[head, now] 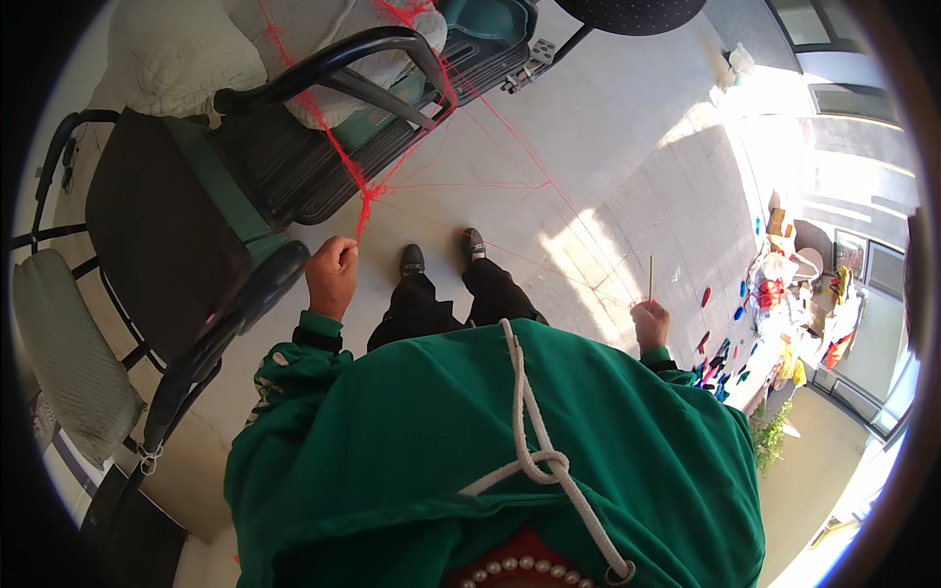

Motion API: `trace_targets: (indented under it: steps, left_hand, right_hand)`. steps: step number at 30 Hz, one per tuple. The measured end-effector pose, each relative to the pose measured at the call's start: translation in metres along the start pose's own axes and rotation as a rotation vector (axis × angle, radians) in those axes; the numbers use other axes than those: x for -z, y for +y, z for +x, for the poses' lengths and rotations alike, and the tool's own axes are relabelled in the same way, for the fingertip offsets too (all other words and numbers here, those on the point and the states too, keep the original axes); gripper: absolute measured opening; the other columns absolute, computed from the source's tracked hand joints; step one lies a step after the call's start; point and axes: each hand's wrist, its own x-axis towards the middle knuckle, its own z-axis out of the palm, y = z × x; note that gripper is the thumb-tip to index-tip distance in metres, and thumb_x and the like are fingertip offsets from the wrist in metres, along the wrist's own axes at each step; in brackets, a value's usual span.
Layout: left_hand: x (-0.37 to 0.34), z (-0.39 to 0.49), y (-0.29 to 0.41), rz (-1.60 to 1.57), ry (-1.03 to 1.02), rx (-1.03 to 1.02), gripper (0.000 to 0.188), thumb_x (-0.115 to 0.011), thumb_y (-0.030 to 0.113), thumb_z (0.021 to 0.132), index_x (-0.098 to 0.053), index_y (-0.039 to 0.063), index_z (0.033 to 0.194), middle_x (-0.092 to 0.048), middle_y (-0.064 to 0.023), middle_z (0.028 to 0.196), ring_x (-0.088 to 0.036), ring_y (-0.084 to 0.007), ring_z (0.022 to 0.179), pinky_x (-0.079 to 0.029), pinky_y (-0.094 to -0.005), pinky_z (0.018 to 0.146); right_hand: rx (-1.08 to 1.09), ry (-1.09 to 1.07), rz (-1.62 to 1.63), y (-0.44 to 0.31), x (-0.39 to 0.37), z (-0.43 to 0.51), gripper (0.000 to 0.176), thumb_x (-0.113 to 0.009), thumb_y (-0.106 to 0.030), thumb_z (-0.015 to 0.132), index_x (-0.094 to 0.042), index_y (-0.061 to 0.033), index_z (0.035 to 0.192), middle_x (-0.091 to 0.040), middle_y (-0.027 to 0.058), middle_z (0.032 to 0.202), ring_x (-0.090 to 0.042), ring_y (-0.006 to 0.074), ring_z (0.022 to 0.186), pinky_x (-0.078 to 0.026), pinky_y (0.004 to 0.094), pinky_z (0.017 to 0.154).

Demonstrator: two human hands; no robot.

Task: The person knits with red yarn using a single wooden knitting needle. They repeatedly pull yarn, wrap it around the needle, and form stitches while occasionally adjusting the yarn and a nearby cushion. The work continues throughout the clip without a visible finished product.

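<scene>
Red yarn (365, 197) hangs in a tangled bundle from the top left, past the black armrest of a chair, down to my left hand (335, 273). The fingers of that hand are closed on the bundle's lower end. From a knot just above it, thin strands spread to the right across the floor. My right hand (651, 322), off to the right, is closed around a thin stick (650, 278) that points up, with fine red strands gathered at its base. Several loose strands run from the armrest side towards this hand. The yarn's far end lies beyond the top edge.
A black reclining chair (162, 213) with metal armrests (331, 62) and pale cushions (191, 59) fills the left. A green padded cushion (73, 353) is at the far left. Small coloured pieces (713, 367) lie on the floor at right, beside a heap of cloth and bags (779, 287).
</scene>
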Motion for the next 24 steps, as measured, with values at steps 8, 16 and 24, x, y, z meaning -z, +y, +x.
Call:
trace_targets:
  steps: [8,16,24]
  left_hand:
    - [-0.028,0.008,0.058,0.009,0.053,-0.112,0.005,-0.061,-0.002,0.077,-0.059,0.002,0.08,-0.054,-0.0073,0.075,-0.054,-0.019,0.06,-0.044,-0.0285,0.054]
    - [-0.055,-0.017,0.087,-0.053,0.282,0.069,0.002,-0.062,-0.001,0.077,-0.06,0.0,0.079,-0.057,-0.0041,0.071,-0.053,-0.0099,0.062,-0.044,-0.0243,0.057]
    - [-0.049,-0.031,0.098,-0.169,0.449,0.373,0.003,-0.061,0.002,0.078,-0.06,-0.001,0.079,-0.057,-0.0017,0.068,-0.051,-0.0086,0.056,-0.042,-0.0237,0.053]
  right_hand:
    - [-0.08,0.003,0.111,0.069,0.024,0.022,0.014,-0.064,-0.014,0.066,-0.065,-0.0003,0.07,-0.061,0.0064,0.062,-0.056,0.0161,0.062,-0.045,0.0311,0.061]
    - [-0.087,0.001,0.059,0.127,0.048,0.073,0.017,-0.061,-0.013,0.066,-0.066,0.0019,0.073,-0.059,0.0067,0.06,-0.054,0.0148,0.059,-0.043,0.0308,0.057]
    - [-0.121,0.019,0.066,0.174,0.073,0.1,0.018,-0.059,-0.014,0.067,-0.067,0.0009,0.075,-0.06,0.0076,0.06,-0.056,0.0176,0.059,-0.043,0.0318,0.056]
